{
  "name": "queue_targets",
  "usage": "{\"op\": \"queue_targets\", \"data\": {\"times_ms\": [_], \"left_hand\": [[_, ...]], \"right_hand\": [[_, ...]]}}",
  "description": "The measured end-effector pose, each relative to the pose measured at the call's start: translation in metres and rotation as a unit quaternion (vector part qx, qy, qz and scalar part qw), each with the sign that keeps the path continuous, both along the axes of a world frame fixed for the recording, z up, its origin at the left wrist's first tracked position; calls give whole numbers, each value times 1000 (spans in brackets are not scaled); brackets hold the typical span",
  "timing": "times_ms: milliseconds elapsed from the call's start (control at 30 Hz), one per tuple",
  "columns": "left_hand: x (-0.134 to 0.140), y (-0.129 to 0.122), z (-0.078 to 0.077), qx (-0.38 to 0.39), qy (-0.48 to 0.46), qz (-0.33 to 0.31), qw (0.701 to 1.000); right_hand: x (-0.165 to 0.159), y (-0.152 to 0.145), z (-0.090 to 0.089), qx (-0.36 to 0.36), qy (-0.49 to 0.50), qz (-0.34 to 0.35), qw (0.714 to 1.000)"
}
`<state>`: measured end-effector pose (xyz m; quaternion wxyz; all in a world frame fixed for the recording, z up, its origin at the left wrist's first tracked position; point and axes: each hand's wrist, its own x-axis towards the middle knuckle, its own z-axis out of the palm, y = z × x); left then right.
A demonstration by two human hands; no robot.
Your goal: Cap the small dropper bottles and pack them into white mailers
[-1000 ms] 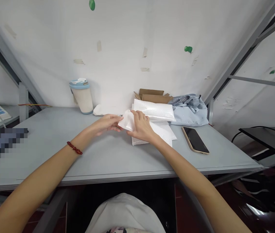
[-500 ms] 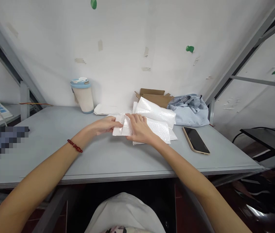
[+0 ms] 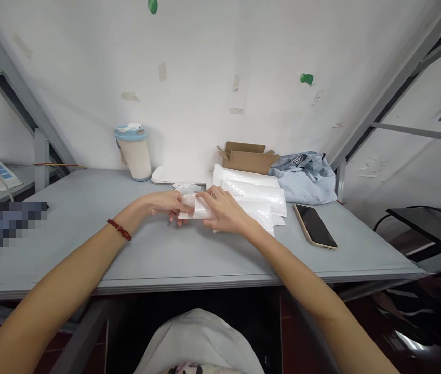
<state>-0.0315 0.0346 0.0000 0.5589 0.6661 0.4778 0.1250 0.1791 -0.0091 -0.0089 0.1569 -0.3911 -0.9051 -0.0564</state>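
Observation:
A white bubble-wrap bag (image 3: 203, 209) lies between my two hands, low over the desk. At its left end is my left hand (image 3: 165, 203), closed, with the thumb and fingers at the end of the bag and other fingertips curled beneath. My right hand (image 3: 226, 212) grips the bag from above, its thumb on the near edge and its fingers bent over the far side. The part under my right palm is hidden. More white bubble-wrap bags (image 3: 263, 196) are piled just behind and to the right. Small clear plastic packets (image 3: 186, 187) rest behind my left hand.
White flat sheets (image 3: 177, 175) lie by the wall, beside a lidded cup (image 3: 136, 156). An open cardboard box (image 3: 249, 162) and a light-blue cloth bundle (image 3: 306, 179) stand behind the bags. A phone (image 3: 314, 226) lies at the right of the grey desk (image 3: 150, 259).
My left fingers have shifted from pinching the bag's flat end to curling around and under it. The bags behind have slid down and spread, showing more of the box. Clear packets have come into sight.

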Motion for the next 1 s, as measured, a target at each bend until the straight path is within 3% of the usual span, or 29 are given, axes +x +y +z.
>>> {"op": "queue_targets", "data": {"times_ms": [100, 200, 267, 400, 567, 1000], "left_hand": [[-12, 13, 0, 93, -17, 95, 991], [-22, 26, -4, 228, -21, 223, 948], [-26, 31, -9, 273, 1, 254, 928], [-23, 35, -20, 276, 16, 232, 933], [-18, 39, -31, 289, 2, 251, 924], [-13, 40, -31, 286, 28, 245, 926]], "right_hand": [[4, 3, 4, 2, 6, -36, 999], [10, 8, 6, -5, 28, -65, 997], [14, 12, 6, -16, 41, -78, 996], [17, 16, 2, -34, 57, -90, 994], [17, 18, -1, -37, 49, -94, 994], [17, 19, -3, -39, 39, -97, 994]]}}
